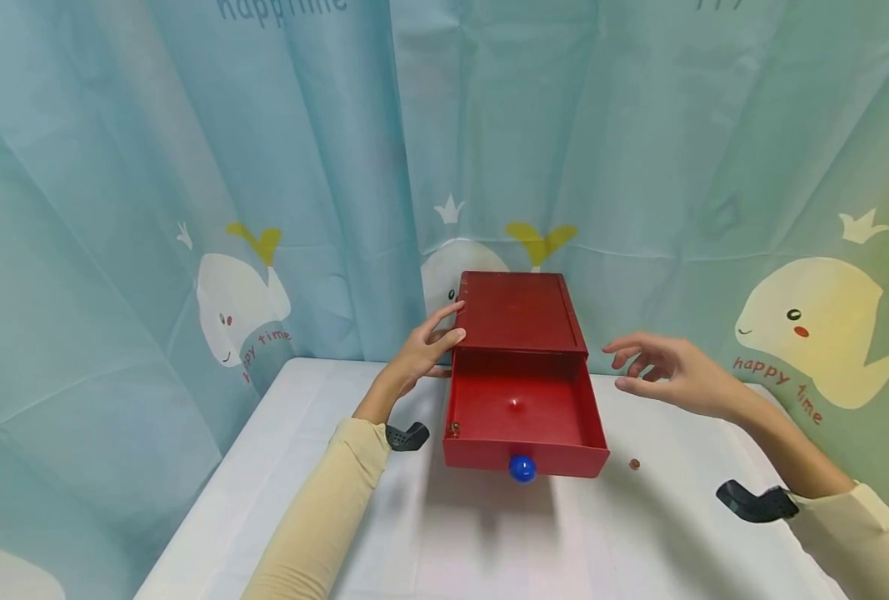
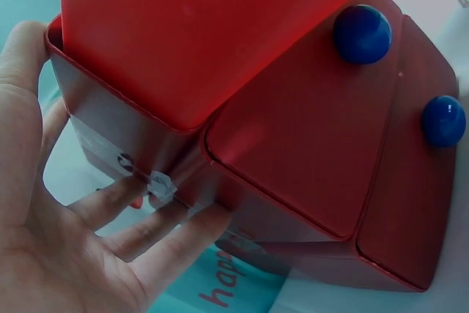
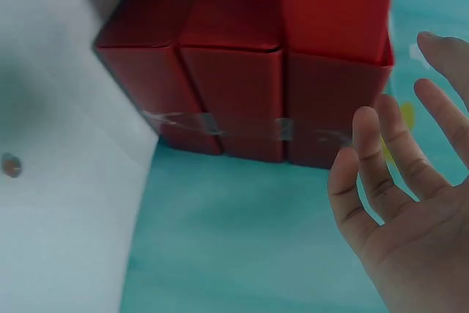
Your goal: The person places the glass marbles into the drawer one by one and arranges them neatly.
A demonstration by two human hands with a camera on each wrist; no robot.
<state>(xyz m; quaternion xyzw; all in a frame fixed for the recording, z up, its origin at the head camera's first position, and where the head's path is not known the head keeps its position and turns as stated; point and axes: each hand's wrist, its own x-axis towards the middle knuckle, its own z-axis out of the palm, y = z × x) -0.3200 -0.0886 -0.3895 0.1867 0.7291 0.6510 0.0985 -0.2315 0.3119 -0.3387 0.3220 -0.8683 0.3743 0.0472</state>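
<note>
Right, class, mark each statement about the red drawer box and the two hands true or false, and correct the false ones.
1. The top drawer of the red box is pulled out. True.
2. The left hand touches the box's side. True.
3. The right hand grips the blue knob. False: it hovers open beside the box, touching nothing.
4. The knob is yellow. False: it is blue.
5. A small brown thing lies on the white table. True.

Red drawer box (image 1: pixel 521 312) – smooth satin finish, wood-like grain; blue knob (image 1: pixel 522 468) glossy; curtain (image 1: pixel 152 167) thin cloth/plastic w/ creases.
</note>
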